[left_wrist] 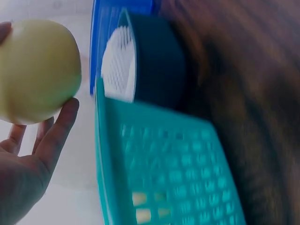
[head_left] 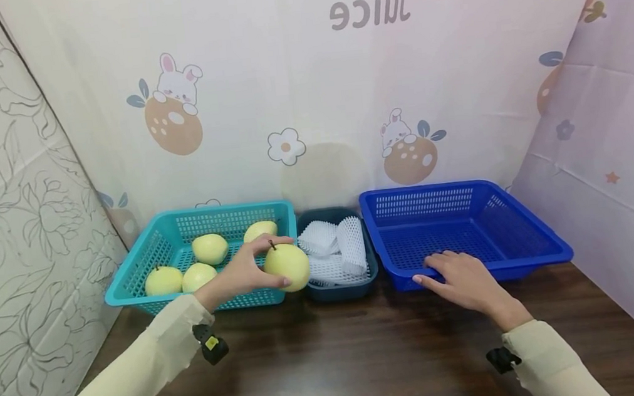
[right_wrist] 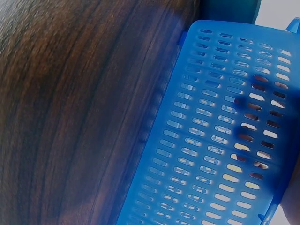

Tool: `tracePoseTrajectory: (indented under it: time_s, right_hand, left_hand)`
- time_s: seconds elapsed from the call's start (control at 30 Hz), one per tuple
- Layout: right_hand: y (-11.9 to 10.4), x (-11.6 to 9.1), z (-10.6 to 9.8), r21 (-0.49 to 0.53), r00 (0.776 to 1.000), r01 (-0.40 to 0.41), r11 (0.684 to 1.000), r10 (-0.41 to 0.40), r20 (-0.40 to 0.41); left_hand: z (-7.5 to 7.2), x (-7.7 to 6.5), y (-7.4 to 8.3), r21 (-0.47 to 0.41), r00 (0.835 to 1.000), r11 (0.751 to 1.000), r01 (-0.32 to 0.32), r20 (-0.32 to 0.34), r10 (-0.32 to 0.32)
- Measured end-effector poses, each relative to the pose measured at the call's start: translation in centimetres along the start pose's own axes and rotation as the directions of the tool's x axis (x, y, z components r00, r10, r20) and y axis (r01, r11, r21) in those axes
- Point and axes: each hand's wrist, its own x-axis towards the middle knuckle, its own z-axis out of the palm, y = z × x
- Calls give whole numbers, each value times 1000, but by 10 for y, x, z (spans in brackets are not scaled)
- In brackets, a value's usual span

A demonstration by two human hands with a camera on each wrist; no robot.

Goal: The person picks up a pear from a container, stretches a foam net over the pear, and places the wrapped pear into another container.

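Observation:
A round yellow pear (head_left: 287,268) with a dark stem is gripped between the thumb and fingers of my left hand (head_left: 242,270), above the right end of the teal basket (head_left: 124,289). Close up in the left wrist view, the same pear (left_wrist: 40,70) is raised over the basket rim, with fingertips against its side. Several more yellow pears (head_left: 210,249) lie in the teal basket. My right hand (head_left: 467,280) rests on the near rim of the blue basket (head_left: 542,254), its fingers reaching over the edge. The right wrist view largely hides that hand behind the basket's slotted wall (right_wrist: 201,136).
Between the two baskets stands a small dark teal bin (head_left: 342,292) with white foam net sleeves (head_left: 351,245) inside. All three containers sit on a dark wooden table (head_left: 331,360), against a patterned cloth backdrop (head_left: 307,85). Cloth also hangs at both sides.

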Motion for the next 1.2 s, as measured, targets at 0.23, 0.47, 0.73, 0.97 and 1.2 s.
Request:
tracePoseTrajectory:
  time_s: [0.23, 0.47, 0.73, 0.97, 1.2]
  right_hand:
    - [1, 0, -3, 5, 1000, -15, 1000, 15, 5]
    - [0, 1, -4, 5, 1000, -26, 1000, 26, 15]
    - [-1, 0, -4, 8, 1000, -25, 1000, 25, 12]
    - [0, 0, -2, 15, 1000, -25, 1000, 25, 4]
    - [0, 0, 3, 19, 1000, -19, 1000, 19, -7]
  left_hand:
    - [30, -2, 5, -36, 998, 999, -23, 52, 25]
    - [54, -5, -1, -16, 994, 1000, -3, 109, 5]
    - [77, -6, -13, -17, 988, 1000, -22, 152, 24]
    - [94, -9, -27, 2, 982, 999, 41, 187, -40]
    - [101, -13, -41, 5, 979, 996, 86, 185, -85]
